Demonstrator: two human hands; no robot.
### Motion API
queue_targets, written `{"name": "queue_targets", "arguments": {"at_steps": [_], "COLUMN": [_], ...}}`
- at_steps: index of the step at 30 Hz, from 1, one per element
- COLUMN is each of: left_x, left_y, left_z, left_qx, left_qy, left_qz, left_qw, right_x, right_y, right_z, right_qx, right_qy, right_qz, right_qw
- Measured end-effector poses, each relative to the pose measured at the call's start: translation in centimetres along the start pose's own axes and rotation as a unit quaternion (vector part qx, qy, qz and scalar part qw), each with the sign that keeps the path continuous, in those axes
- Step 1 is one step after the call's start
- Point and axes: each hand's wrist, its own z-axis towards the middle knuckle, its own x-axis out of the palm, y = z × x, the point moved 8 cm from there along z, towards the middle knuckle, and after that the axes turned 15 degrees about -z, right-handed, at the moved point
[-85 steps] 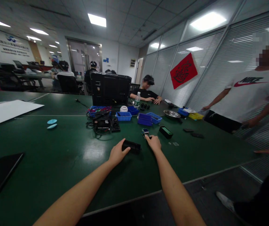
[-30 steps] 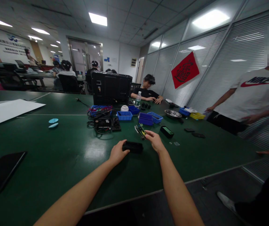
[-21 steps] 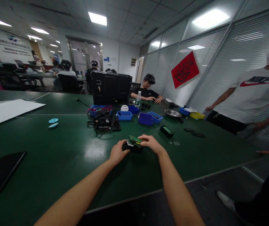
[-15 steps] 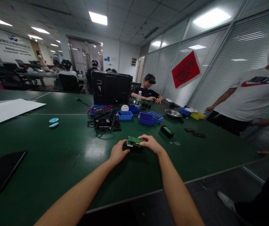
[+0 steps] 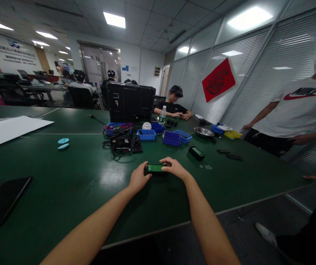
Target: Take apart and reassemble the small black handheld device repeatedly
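A green circuit board lies level in the opening of a small black case on the green table. My left hand grips the left end of the case between thumb and fingers. At the other end, my right hand rests on the board's right part, with its fingertips over the top; its fingers are bent and partly hide that end. A similar black case with a green board stands on the table to the right.
Tangled cables with a black adapter, blue trays and a metal bowl stand behind my hands. A bottle is farther back. On the right stands a person in a white shirt. A dark tablet-like slab lies at left.
The circuit board was tilted and raised above the case; now it sits flat in it. My right hand has shifted slightly left and its fingers have moved over the board.
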Motion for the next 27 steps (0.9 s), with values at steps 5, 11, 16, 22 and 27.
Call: {"name": "queue_targets", "arguments": {"at_steps": [5,11,16,22,27], "left_x": [0.0,-0.1,0.0,0.2,0.1], "left_y": [0.2,0.3,0.5,0.7,0.7], "left_z": [0.0,0.0,0.0,0.2,0.2], "left_qx": [-0.017,-0.011,-0.002,0.021,0.027], "left_qy": [-0.006,-0.014,-0.01,-0.011,-0.013], "left_qz": [-0.011,-0.011,-0.014,-0.008,-0.004], "left_qw": [1.0,1.0,1.0,1.0,1.0], "right_x": [1.0,1.6,-0.5,-0.8,0.9], "right_y": [-0.1,-0.8,-3.0,-1.6,-0.1], "right_z": [0.0,0.4,0.4,-0.2,0.2], "right_qx": [-0.004,0.016,0.14,0.175,0.15], "right_qy": [0.05,0.022,-0.114,-0.177,-0.14], "right_qz": [-0.035,-0.131,-0.266,-0.393,-0.383], "right_qw": [0.998,0.991,0.947,0.885,0.901]}}
